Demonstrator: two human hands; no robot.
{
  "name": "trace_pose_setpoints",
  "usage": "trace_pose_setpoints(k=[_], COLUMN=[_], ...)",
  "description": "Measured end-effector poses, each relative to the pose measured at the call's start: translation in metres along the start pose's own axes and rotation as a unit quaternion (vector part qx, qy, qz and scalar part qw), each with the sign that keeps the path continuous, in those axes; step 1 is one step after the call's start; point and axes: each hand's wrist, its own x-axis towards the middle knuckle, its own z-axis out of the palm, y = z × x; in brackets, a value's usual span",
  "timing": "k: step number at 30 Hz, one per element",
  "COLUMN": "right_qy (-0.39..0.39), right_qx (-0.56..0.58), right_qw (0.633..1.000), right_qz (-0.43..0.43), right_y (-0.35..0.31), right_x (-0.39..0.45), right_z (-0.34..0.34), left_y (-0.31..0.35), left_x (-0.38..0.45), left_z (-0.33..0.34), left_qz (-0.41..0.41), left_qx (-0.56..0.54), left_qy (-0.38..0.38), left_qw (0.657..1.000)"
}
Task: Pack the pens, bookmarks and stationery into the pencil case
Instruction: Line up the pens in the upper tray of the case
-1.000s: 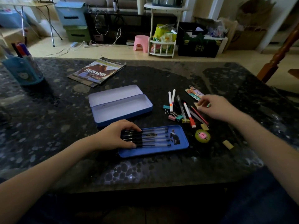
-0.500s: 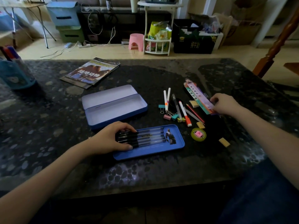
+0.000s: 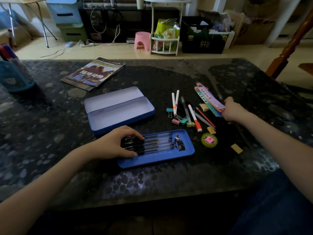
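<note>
Since the view of a moment before, when the right hand [image 3: 232, 110] was pinching at a small eraser amid the loose stationery, the bookmarks [image 3: 209, 101] had been taken up by their near end; the eraser block [image 3: 203, 107] was left lying just beside them. Packing of the bookmarks was thereby judged to have begun, with the rest of the pile not yet touched.

Item, bookmarks: a fanned bundle of long strips, gripped at the near-right end by the right hand. The long axis was seen to run from near right to far left, with the figured tops pointing away from the person.

Item, pencil case [image 3: 119, 110]: lying open near the table's middle, with its lid hinged back on the far side. Its long axis ran left to right, tilted slightly, and nothing was seen inside it.

Item, blue tray [image 3: 169, 158]: nearer the person, with black pens [image 3: 152, 144] laid along its length in a row. The capped ends were covered and pressed by the curled fingers of the left hand [image 3: 116, 143].

Item, loose stationery: markers [image 3: 175, 101], binder clips [image 3: 177, 120], a red-capped pen [image 3: 194, 118], a tape roll [image 3: 209, 140] and further erasers, lying between tray and bookmarks.

A turn of the bundle was judged necessary to align it with the case.
</note>
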Motion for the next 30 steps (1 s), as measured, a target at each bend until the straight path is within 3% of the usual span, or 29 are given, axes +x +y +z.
trace_pose_setpoints(k=[7, 10, 14, 18, 24, 27, 30], right_qy=[0.153, 0.19, 0.049, -0.055, -0.25, -0.278, -0.254], right_qx=[-0.181, -0.112, 0.091, 0.109, 0.089, 0.038, -0.026], right_qw=[0.966, 0.956, 0.939, 0.906, 0.865, 0.848, 0.835], right_qz=[-0.103, -0.195, -0.327, -0.404, -0.425, -0.45, -0.487], right_y=[-0.015, -0.025, -0.046, -0.059, -0.066, -0.066, -0.068], right_x=[-0.02, -0.027, -0.05, -0.078, -0.113, -0.126, -0.134], right_z=[-0.002, -0.003, -0.002, 0.008, 0.019, 0.027, 0.033], left_y=[0.004, 0.005, 0.005, 0.006, 0.007, 0.007, 0.007], left_x=[0.0, 0.0, 0.0, -0.001, -0.001, -0.001, 0.0], left_z=[-0.001, -0.001, -0.003, -0.007, -0.012, -0.014, -0.015], left_qz=[-0.001, -0.002, -0.001, 0.005, 0.004, 0.007, 0.003], left_qx=[0.017, 0.012, 0.014, 0.03, 0.049, 0.053, 0.058], left_qy=[-0.007, -0.01, -0.022, -0.036, -0.048, -0.054, -0.059], left_qw=[1.0, 1.0, 1.0, 0.999, 0.998, 0.997, 0.997])
